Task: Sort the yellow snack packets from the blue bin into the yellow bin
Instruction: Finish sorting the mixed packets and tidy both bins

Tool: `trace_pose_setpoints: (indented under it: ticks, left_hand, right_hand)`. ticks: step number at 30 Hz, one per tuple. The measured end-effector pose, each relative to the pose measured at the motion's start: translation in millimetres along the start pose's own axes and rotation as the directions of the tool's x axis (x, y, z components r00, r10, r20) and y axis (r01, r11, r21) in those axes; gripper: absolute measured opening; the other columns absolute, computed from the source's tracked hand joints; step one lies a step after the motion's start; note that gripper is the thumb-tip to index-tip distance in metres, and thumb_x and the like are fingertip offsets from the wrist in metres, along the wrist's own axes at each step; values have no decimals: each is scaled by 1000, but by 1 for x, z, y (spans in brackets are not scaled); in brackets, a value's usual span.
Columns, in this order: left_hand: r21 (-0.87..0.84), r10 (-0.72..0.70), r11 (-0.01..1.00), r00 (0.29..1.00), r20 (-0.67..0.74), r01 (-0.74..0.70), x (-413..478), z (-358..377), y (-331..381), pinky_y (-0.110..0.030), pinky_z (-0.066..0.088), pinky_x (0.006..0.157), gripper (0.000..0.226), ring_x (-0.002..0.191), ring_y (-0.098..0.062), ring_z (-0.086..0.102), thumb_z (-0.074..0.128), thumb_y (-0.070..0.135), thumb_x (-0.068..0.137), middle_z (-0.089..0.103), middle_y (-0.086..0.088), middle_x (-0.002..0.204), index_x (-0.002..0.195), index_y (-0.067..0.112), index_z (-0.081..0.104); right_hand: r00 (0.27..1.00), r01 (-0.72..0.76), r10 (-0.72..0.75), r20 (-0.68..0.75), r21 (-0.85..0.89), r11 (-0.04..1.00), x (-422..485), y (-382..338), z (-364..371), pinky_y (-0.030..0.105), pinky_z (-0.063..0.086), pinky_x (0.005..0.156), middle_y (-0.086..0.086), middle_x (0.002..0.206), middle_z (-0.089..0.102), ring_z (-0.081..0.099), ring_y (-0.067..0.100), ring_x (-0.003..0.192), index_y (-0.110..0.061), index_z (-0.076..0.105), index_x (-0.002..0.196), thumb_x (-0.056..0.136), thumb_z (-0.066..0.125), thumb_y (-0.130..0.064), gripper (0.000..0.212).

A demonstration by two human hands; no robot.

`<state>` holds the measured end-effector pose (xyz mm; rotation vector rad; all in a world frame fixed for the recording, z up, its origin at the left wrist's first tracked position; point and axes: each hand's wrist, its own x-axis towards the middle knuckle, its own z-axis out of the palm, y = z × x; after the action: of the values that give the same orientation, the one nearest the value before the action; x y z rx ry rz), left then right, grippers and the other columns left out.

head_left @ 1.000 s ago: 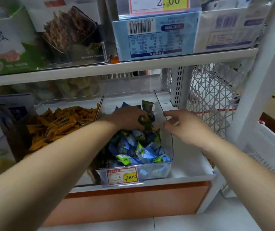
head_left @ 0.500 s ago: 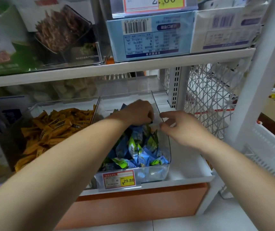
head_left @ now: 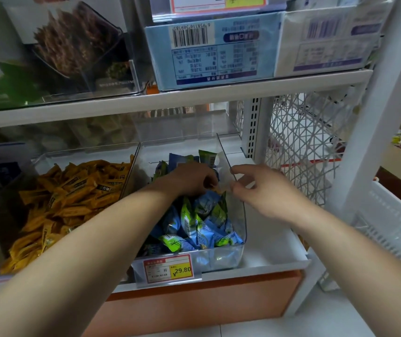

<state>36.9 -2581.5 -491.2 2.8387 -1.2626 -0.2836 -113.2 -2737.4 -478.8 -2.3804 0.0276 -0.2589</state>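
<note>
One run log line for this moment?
left hand: curled among packets in blue bin | right hand: at bin's right wall | yellow bin: untouched

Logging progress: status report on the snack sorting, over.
Left grip curled into blue bin packets, hold unclear. Right grip loose at its right wall. Yellow bin unobstructed.
</note>
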Motion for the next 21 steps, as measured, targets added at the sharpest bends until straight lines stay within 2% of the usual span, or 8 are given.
trace_pose_setpoints:
  ticks: [2,5,9,12,15,18,20,21]
  left_hand:
    - [-4,-6,1000,999,51,6,0,1,-5,-26,41,72,37,97,-17,59,59,3,89,66,-1,119,122,19,66]
    - [95,-17,995,991,131,5,2,5,-3,-28,36,61,22,82,-17,53,57,7,89,60,1,98,102,25,54]
    - [209,-83,977,984,156,49,6,5,3,-32,42,64,28,70,-13,47,60,5,85,48,4,85,89,28,45]
    - [351,-52,936,973,223,-30,9,5,9,-38,49,67,28,81,-20,53,59,2,86,50,0,98,104,22,50]
    - [420,-48,906,978,202,-42,11,16,8,-42,54,82,19,96,-25,58,50,12,99,57,-5,113,117,16,55]
    - [479,-117,877,979,164,24,11,27,4,-44,52,89,38,113,-33,59,42,26,105,54,-15,135,142,15,42]
    - [479,-151,876,978,143,65,11,25,2,-47,50,92,56,122,-38,54,45,18,103,39,-19,150,154,8,23]
    - [463,-138,884,980,146,56,13,25,0,-48,50,94,58,123,-38,52,49,11,100,37,-20,150,153,5,27]
  right_hand:
    - [1000,-2,1,12,11,1000,-1,-1,2,6,43,53,-25,87,61,61,-5,68,-32,52,140,91,57,-46,51]
    - [1000,-2,2,11,14,1000,-3,1,4,4,43,53,-25,89,58,59,-6,71,-31,51,141,91,57,-46,52]
    - [1000,0,-1,13,9,1000,-6,1,5,9,45,55,-27,87,57,59,-5,72,-33,53,139,91,56,-47,50]
    - [1000,15,-15,3,-8,1000,-6,0,4,25,52,64,-30,79,58,63,-2,71,-36,61,128,91,56,-42,38]
    - [1000,18,-18,4,7,1000,-7,0,4,32,54,64,-27,74,59,65,7,71,-38,64,120,90,57,-39,31]
    - [1000,19,-19,3,14,1000,-8,0,4,30,54,65,-23,79,62,65,5,73,-36,64,122,91,56,-40,32]
    - [1000,23,-23,-2,12,1000,-7,2,4,21,49,56,-23,83,63,62,-1,71,-35,63,123,90,56,-40,34]
    - [1000,21,-21,1,15,1000,-7,2,4,17,45,52,-24,83,62,61,-4,70,-34,62,126,90,56,-40,36]
